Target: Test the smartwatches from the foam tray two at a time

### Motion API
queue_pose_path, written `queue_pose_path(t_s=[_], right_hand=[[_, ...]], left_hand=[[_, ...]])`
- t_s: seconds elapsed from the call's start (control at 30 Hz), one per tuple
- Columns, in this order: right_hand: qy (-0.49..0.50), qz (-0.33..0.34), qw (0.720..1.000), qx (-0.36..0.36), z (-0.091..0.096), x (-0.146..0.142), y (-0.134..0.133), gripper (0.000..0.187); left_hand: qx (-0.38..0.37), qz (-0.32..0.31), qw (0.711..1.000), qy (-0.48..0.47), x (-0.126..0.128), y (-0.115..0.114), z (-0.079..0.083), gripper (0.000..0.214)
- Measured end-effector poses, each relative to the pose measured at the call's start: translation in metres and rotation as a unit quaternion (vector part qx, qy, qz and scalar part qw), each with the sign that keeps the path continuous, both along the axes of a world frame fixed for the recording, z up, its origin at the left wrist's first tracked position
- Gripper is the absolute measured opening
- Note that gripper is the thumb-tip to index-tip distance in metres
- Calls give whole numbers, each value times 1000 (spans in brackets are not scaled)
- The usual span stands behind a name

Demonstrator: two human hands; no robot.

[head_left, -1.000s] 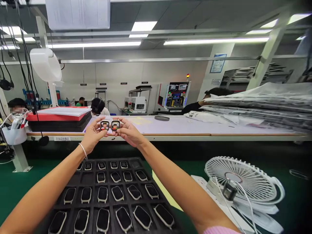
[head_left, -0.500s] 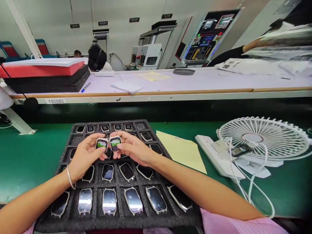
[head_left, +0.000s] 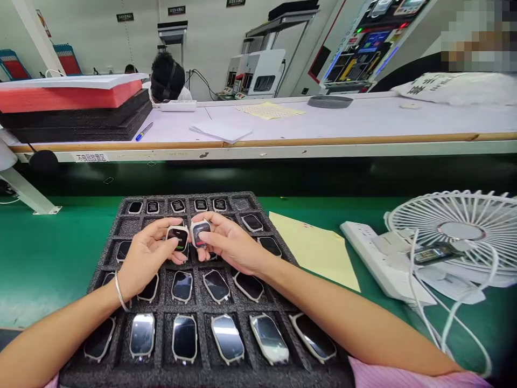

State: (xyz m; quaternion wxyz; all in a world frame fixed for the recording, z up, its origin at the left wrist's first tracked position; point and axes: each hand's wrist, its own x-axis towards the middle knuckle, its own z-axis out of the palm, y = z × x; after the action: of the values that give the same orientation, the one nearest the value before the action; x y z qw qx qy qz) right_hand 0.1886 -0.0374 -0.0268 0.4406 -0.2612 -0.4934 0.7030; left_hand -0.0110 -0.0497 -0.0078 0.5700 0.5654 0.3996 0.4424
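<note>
My left hand [head_left: 146,257] is closed on a small smartwatch body [head_left: 177,238] with a dark screen. Beside it my right hand [head_left: 226,245] pinches a second watch body [head_left: 200,233]. Both are held side by side, low over the middle rows of a black foam tray [head_left: 121,215]. The tray's pockets hold several more watch bodies [head_left: 184,337], screens up, in rows; a few pockets are empty. A thin bracelet circles my left wrist.
The tray lies on a green mat [head_left: 48,258]. To the right are a yellow sheet [head_left: 315,250], a white power strip [head_left: 371,253] and a white desk fan [head_left: 460,231] with cables. Behind runs a white shelf [head_left: 323,137] with stacked foam sheets [head_left: 72,108]; other people sit beyond.
My hands came down from eye level to just over the tray, and my view tilted down with them. The two watch screens went from bright pictures to mostly dark.
</note>
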Motion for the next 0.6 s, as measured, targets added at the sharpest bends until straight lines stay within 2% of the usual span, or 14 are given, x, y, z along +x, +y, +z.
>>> queue_pose_path(t_s=[0.23,0.4,0.6], right_hand=[[-1,-8,1000,-14,0,3,-1,36],[14,-6,999,-39,-2,2,-1,40],[4,-48,986,-160,-7,3,6,40]], left_hand=[[-27,0,999,-18,1,3,-4,46],[-74,1,996,-48,0,4,-9,50],[-156,18,984,-78,-1,8,-12,58]])
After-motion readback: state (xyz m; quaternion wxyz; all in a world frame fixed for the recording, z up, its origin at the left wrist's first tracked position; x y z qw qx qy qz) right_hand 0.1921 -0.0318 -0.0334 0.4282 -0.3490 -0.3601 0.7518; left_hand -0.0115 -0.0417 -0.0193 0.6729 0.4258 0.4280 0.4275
